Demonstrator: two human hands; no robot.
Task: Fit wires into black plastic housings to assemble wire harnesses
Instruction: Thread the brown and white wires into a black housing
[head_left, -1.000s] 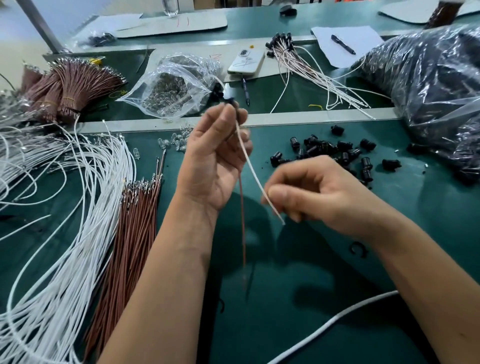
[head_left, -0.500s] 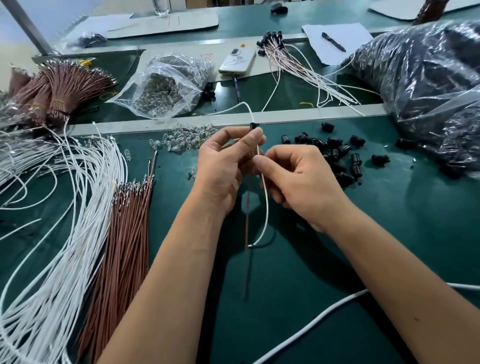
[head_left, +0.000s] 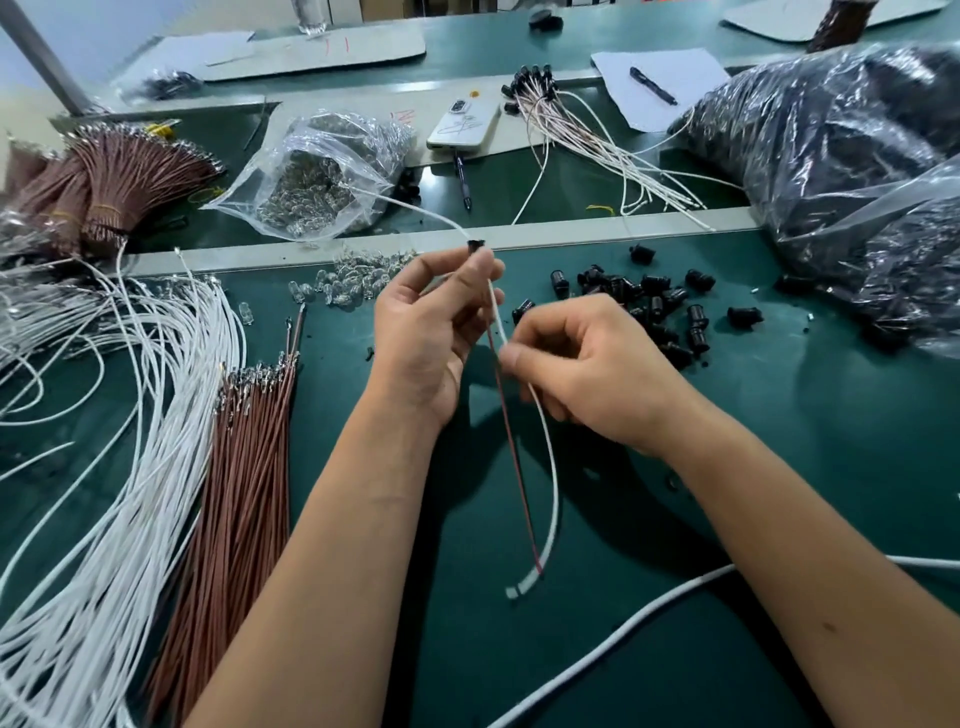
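A: Since half a second ago our right hand (head_left: 587, 369) has slid down the white wire (head_left: 549, 452) and away from the left hand (head_left: 431, 332), and the wire's free end now trails low over the green mat (head_left: 779, 467).

B: How do we hold things now?

A: Our left hand pinches the black housing (head_left: 476, 244) between thumb and forefinger, raised above the mat. Our right hand's thumb and curled fingers pinch the white wire just below it.

B: And the brown wire (head_left: 511, 447)?

A: It hangs from the housing beside the white one, crossing it near the bottom.

B: What lies around us?

A: Loose black housings (head_left: 649, 296) sit just beyond our right hand. White wires (head_left: 130, 415) and brown wires (head_left: 244, 457) lie bundled on the left. A clear bag (head_left: 322, 176) of small parts rests farther back, near a phone (head_left: 462, 127).
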